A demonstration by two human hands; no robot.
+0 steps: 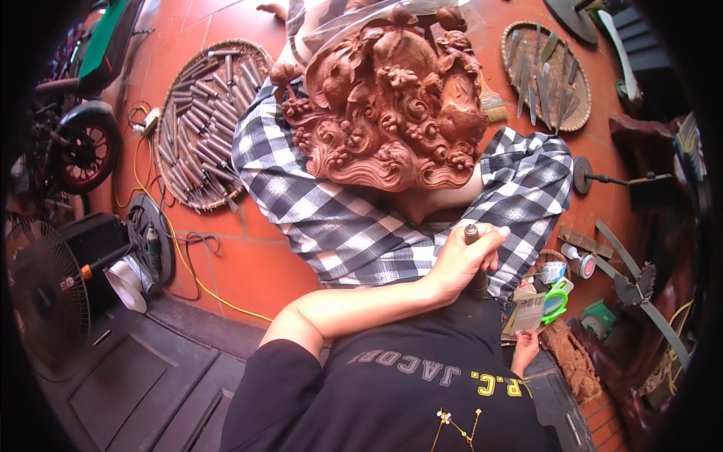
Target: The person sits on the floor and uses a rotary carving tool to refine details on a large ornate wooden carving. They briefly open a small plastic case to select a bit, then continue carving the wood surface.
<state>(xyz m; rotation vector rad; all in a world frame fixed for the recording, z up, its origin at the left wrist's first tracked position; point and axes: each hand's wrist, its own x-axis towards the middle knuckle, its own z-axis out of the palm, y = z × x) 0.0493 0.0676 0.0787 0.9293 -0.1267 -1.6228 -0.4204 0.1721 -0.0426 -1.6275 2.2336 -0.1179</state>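
Left hand (463, 260) closed in a fist around a dark-handled carving tool (472, 235), handle end up and showing above the thumb, blade hidden behind the palm; forearm crossing the body from lower left. Positioned just below the lower rim of the reddish carved wood block (388, 105) (landmark for everything below; dense scrolls and rounded clusters cut in relief). Right hand (525, 350) well below and right of the carving, low at the side, fingers curled near the edge of a small cluttered box (536, 305); whether anything is gripped, cannot tell. Black-and-white checked cloth (331, 218) spread under and around the carving, over the lap. Left of the carving: round woven tray (197, 120) packed with rows of chisels, on orange floor tiles (248, 264). Upper right of the carving: second, smaller woven tray (546, 75) with more blades, and a small brush (493, 105) touching the carving's right edge. Right and below: green-handled scissors (556, 301) among small containers. Far left of the carving: yellow cable (181, 256) looping over the tiles, a floor fan (45, 294), a motorbike wheel (83, 147).
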